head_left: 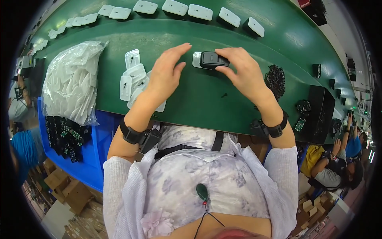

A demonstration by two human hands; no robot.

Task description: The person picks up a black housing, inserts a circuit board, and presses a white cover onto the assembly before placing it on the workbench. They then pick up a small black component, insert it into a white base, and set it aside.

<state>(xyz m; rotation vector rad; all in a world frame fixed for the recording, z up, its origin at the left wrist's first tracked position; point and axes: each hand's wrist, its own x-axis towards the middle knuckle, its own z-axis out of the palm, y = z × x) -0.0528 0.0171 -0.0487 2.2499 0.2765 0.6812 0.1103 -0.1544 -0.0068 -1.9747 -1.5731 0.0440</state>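
Observation:
My right hand (243, 71) pinches the right end of a small black rectangular plastic device (212, 59) between thumb and fingers. A clear-white plastic tray (196, 59) shows at the device's left end; whether it lies under or beside the device I cannot tell. To the left, my left hand (167, 71) is held with thumb and fingers apart, holding nothing, a short gap from the tray. Beside that hand lies a loose group of translucent white trays (125, 85), some with a small dark piece in them. My left forearm partly hides this group.
A row of white-topped pieces (200, 12) lines the table's far side. At left, a bag of white trays (71, 79) rests by a blue bin (95, 147) with circuit boards. Small black parts (275, 81) are piled at right, near a black box (318, 113). Other people work at both sides.

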